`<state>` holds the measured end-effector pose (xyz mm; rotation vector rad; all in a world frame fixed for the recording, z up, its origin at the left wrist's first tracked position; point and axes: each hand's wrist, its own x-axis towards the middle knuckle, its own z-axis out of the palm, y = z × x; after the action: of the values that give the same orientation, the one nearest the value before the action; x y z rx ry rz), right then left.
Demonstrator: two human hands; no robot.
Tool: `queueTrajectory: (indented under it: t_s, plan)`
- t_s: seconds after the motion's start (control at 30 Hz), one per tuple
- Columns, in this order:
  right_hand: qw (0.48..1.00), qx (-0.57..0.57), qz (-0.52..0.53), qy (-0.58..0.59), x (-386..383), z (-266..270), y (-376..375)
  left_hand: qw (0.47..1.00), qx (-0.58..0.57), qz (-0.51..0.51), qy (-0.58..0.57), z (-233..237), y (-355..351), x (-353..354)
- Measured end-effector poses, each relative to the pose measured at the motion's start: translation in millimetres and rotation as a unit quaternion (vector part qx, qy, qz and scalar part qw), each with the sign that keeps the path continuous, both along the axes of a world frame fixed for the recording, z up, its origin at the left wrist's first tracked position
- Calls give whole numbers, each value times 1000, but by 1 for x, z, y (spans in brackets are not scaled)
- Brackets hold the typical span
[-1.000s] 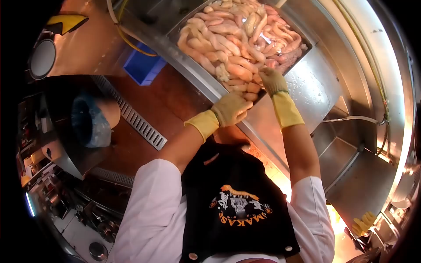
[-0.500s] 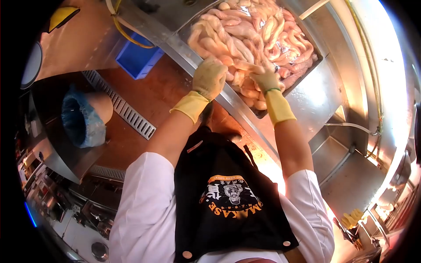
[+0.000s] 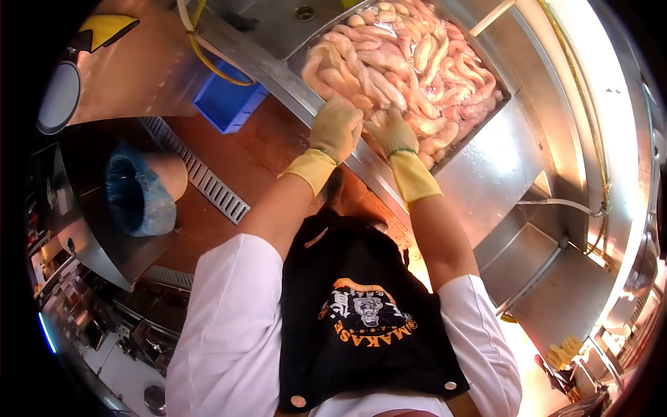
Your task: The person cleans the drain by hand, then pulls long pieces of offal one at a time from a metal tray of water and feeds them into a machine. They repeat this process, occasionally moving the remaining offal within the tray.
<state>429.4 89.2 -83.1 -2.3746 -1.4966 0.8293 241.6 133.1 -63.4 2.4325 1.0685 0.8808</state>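
A large metal tray holds a heap of pale pink, tube-shaped pieces in liquid. Both my hands wear yellowish gloves with yellow cuffs. My left hand is closed at the near left edge of the tray, and what its fingers hold is hidden. Close beside it on the right, my right hand is closed over the near edge of the heap, its fingertips against the pieces. What it grips is too hidden to name.
The tray rests at a steel sink counter. On the floor at the left are a blue crate, a bin with a blue liner and a drain grate. A yellow hose hangs at upper left.
My right hand has moved left and nearer to my left hand, away from the middle of the heap. The strand stretched between my hands no longer shows. The view has shifted slightly.
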Motion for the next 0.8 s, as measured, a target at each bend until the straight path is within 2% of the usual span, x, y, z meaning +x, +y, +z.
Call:
queueTrajectory:
  t_s: [0.07,0.1,0.17,0.2,0.23,0.3,0.33,0.37,0.4,0.43,0.5,0.53,0.57,0.6,0.67,0.7,0.73,0.77,0.8]
  plan:
    - [998,-15,-19,58,-11,-33,17,1000,-22,-8,16,-4,1,-1]
    - [997,-19,-21,65,-11,-32,20,999,-27,-10,24,-7,1,-1]
    - [945,-130,-121,273,6,-4,23,996,34,1,-83,-9,3,3]
    - [980,-62,-35,187,16,6,16,1000,9,-3,-21,-7,2,0]
    - [970,23,-16,240,41,-27,6,999,9,0,-32,-4,2,-1]
    - [944,45,-69,320,67,-4,-17,1000,-13,6,-13,-2,0,1]
    - [936,3,-89,341,79,10,-23,1000,-31,0,2,7,-3,5]
    - [925,-40,-112,361,90,24,-33,1000,-29,-4,-8,15,-7,18]
    - [912,-32,-150,380,80,52,-43,997,-45,-20,-52,23,-18,40]
    - [915,-31,-153,372,87,56,-53,993,-59,-36,-94,30,-26,63]
    - [985,-23,9,173,106,57,-68,991,-22,-97,-90,27,-40,114]
    - [989,-70,-11,132,113,58,-74,990,-52,-131,-14,8,-46,137]
    - [989,-72,-19,130,123,63,-84,989,-54,-139,-17,-10,-57,162]
    - [994,-95,16,56,134,72,-94,979,-154,-123,57,-25,-69,186]
    - [978,-168,93,-78,143,96,-101,957,-283,-67,-7,-10,-87,197]
    - [980,-164,89,-70,143,97,-112,939,-340,-33,-44,-2,-95,203]
    - [980,-141,107,-95,143,96,-125,959,-189,-101,185,-2,-102,218]
    - [978,-118,123,-118,145,92,-134,943,-163,-134,257,-4,-105,227]
    - [982,-115,95,-118,149,86,-141,921,-131,-171,324,-8,-108,236]
